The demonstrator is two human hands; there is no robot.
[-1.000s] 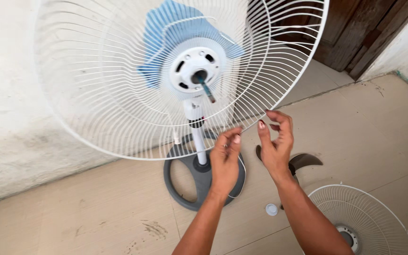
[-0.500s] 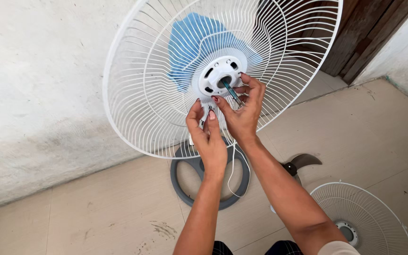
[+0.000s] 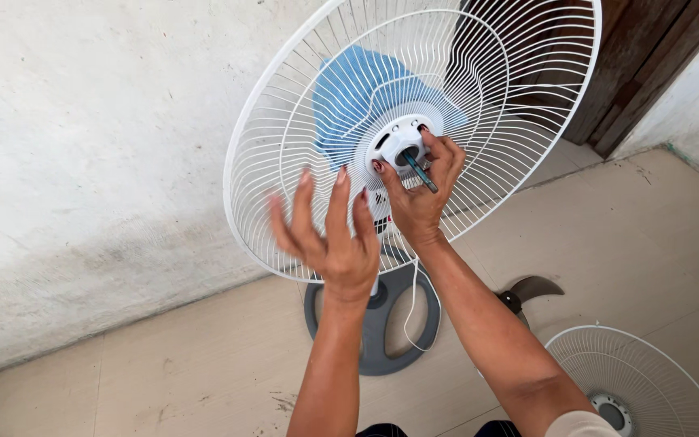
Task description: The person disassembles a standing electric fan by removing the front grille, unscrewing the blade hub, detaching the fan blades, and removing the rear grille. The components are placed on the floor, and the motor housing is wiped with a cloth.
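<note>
Gripping the motor hub (image 3: 398, 146), right hand (image 3: 418, 198); left hand (image 3: 329, 243) apparently spread, blurred.

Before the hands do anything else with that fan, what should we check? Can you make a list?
1. Right hand at the white hub, fingers around the shaft: ok.
2. Left hand holding something: not ok, it is open and blurred in front of the rear grille.
3. Blade off the shaft: ok, a dark blade lies on the floor.
4. Front grille off: ok, it lies on the floor at lower right.
5. Base flat on the floor: ok.
6. Cord unplugged: cannot tell, its end is hidden.
</note>
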